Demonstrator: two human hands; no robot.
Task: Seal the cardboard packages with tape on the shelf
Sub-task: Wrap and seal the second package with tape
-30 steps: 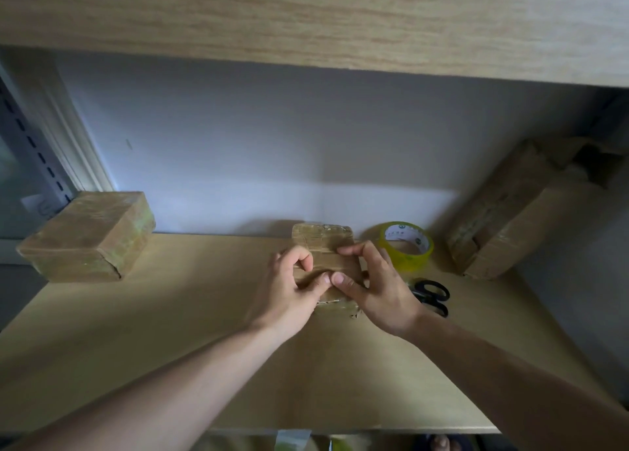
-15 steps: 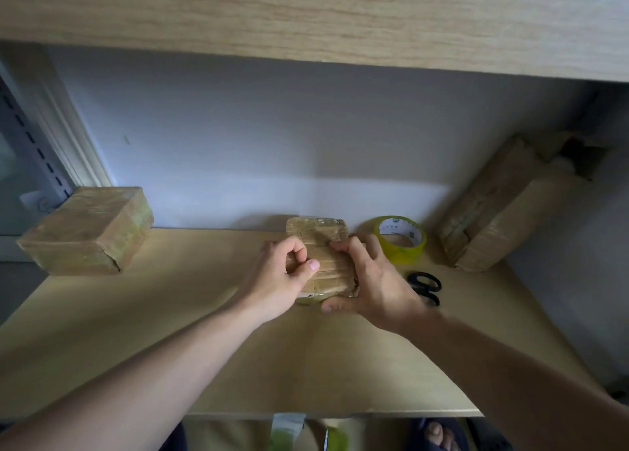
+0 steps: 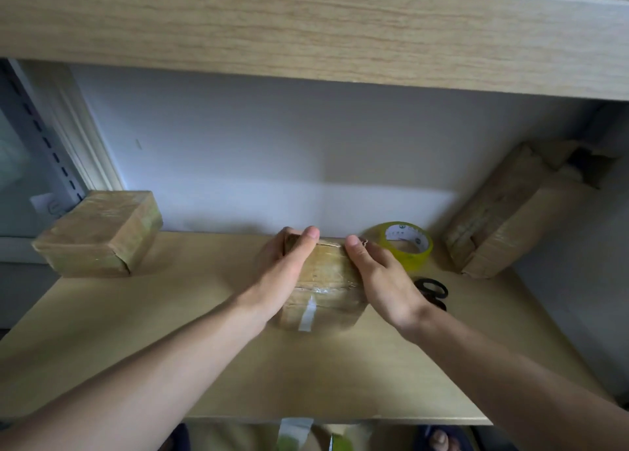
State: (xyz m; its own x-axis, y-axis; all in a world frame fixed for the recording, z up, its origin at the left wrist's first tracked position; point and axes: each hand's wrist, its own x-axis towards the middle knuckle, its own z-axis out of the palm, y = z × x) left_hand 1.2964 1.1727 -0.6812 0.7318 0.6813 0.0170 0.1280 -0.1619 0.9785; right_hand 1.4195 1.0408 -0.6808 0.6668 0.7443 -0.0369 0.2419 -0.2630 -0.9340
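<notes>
Small taped cardboard package [image 3: 323,280] centre frame on shelf [image 3: 136,331], yellow tape roll [image 3: 405,246] flat just right, sealed package [image 3: 98,234] left, larger package [image 3: 510,212] leaning far right.

Pale wall [image 3: 272,151] behind wooden shelving, window frame [image 3: 78,144] at left.
</notes>
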